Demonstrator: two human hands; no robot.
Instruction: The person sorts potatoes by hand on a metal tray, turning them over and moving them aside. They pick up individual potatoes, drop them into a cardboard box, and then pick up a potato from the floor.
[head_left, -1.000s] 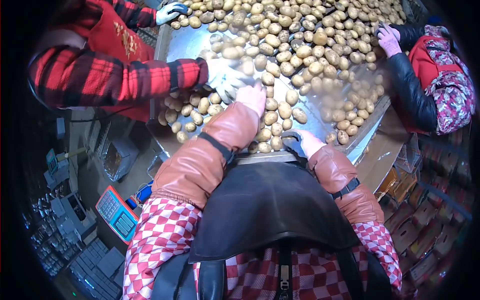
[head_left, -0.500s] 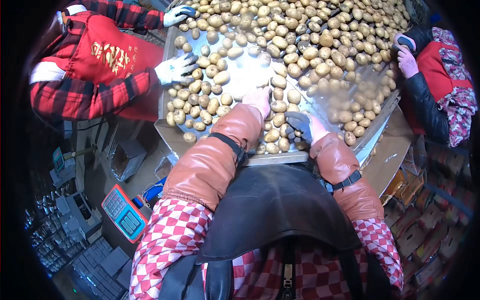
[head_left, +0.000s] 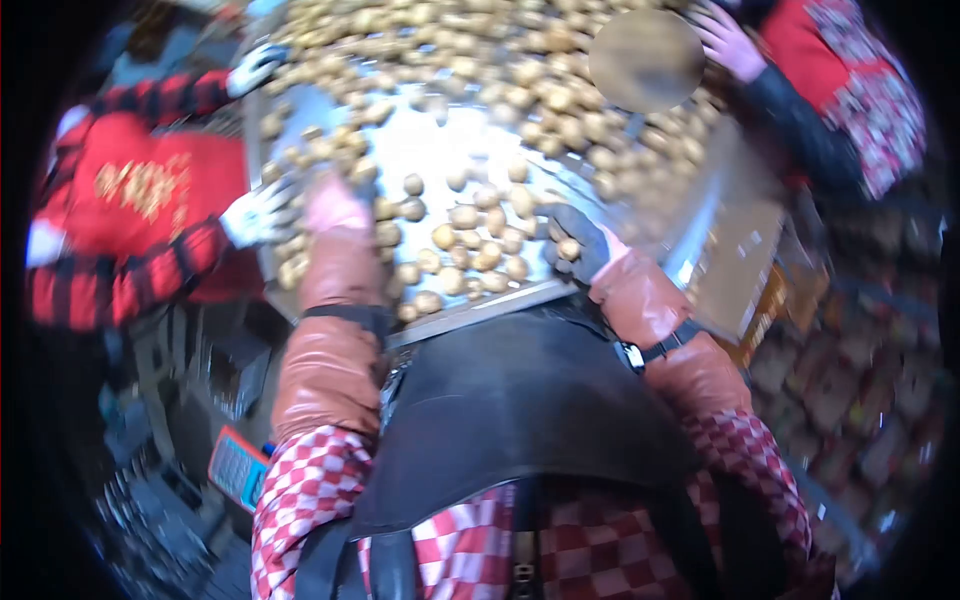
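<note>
My left hand (head_left: 338,203) reaches in among potatoes (head_left: 330,150) on the left part of the metal table; motion blurs it and its fingers cannot be made out. Near the table's front edge, my right hand (head_left: 582,243), in a dark grey glove, curls around a small potato (head_left: 568,249). Between my hands lies a loose group of potatoes (head_left: 480,240) on the shiny surface. A dense heap of potatoes (head_left: 450,40) covers the far side.
A co-worker's white-gloved hand (head_left: 258,213) rests at the left edge, with another (head_left: 257,68) farther back. A second co-worker's bare hand (head_left: 730,42) is at the right. The wooden rim (head_left: 490,312) runs before me. An orange-framed scale (head_left: 238,468) stands lower left.
The view has shifted and blurred. My left hand has moved left, away from the middle potatoes. My right hand has turned up and now shows a potato in it. The right co-worker's hand has spread.
</note>
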